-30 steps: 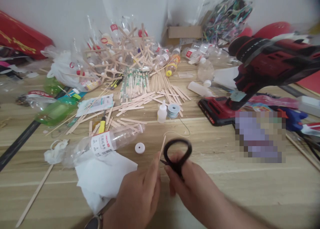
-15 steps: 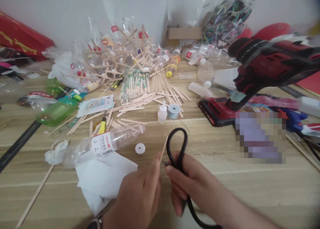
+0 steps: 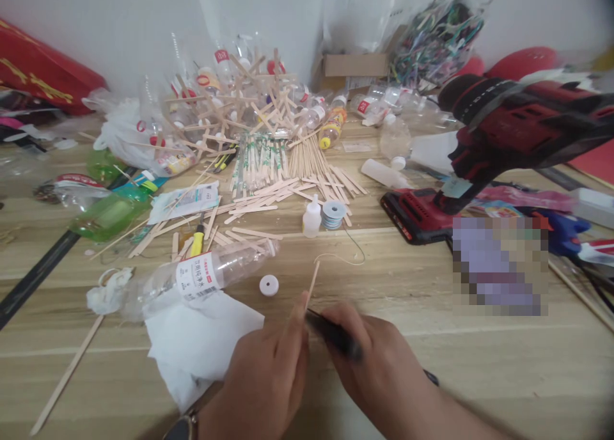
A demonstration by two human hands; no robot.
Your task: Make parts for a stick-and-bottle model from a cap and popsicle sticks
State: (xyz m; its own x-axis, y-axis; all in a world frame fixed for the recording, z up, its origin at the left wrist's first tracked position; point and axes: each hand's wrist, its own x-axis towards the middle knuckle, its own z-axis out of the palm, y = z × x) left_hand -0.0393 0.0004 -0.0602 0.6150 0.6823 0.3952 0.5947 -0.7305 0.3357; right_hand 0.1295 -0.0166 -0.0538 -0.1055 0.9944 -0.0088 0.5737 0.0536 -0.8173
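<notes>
My left hand [image 3: 271,369], with a watch on the wrist, is closed on a thin wooden stick [image 3: 313,284] that juts up past the fingertips. Black-handled scissors [image 3: 336,332] are gripped in my right hand [image 3: 378,363], blurred by motion. Their front end meets the stick close to my left fingers; the blades are mostly hidden. Just left of my hands lie a white cap with a hole [image 3: 268,286] and a clear plastic bottle [image 3: 196,277] on its side. White paper [image 3: 206,337] rests under the bottle.
A small squeeze bottle [image 3: 311,217] and a spool of wire [image 3: 332,215] stand ahead of my hands. Farther back are piled craft sticks [image 3: 268,194] and plastic bottles. To the right stands a red and black power drill [image 3: 480,152]. A yellow-handled tool [image 3: 196,242] lies left.
My right hand has turned the scissors: their upright handle loop has swung down, and most of the handle is now hidden in the hand. My left hand and the stick stay nearly in place.
</notes>
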